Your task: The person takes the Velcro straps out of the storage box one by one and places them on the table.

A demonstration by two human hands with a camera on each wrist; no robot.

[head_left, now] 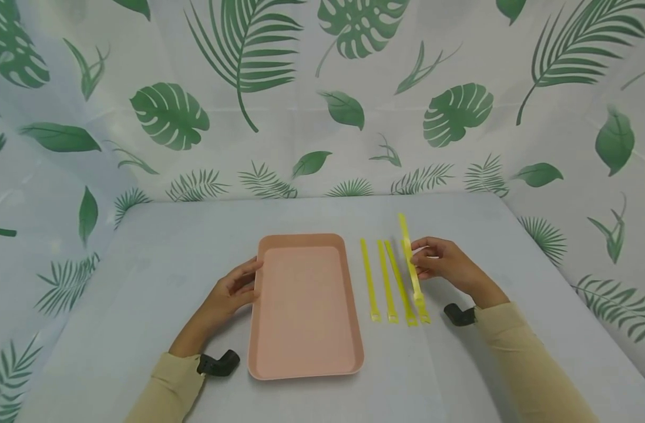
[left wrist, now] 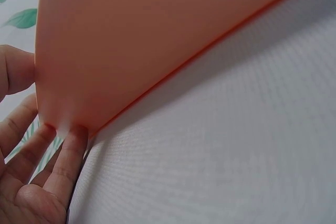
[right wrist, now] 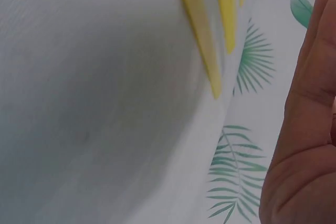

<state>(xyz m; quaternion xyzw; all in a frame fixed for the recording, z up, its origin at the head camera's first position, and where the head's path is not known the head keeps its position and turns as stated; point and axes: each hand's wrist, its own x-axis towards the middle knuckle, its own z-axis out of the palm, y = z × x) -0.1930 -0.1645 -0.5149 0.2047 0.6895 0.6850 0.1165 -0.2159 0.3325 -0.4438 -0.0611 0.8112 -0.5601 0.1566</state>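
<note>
In the head view a pink rectangular tray [head_left: 301, 305] lies on the table, its long sides running away from me. My left hand [head_left: 231, 294] holds its left rim. The left wrist view shows fingers [left wrist: 71, 156] against the outside of the tray wall [left wrist: 121, 40]. To the right of the tray, flat yellow cable ties [head_left: 370, 282] with slotted ends lie side by side. My right hand [head_left: 444, 264] pinches a yellow cable tie [head_left: 409, 252] near its middle, over the rightmost one. In the right wrist view the hand [right wrist: 304, 129] shows at the edge, its fingertips out of frame.
A white cloth covers the table [head_left: 169, 258]. Leaf-patterned white sheeting [head_left: 280, 135] stands behind it and at both sides. Small black devices sit at the left cuff [head_left: 219, 364] and the right cuff [head_left: 460, 315].
</note>
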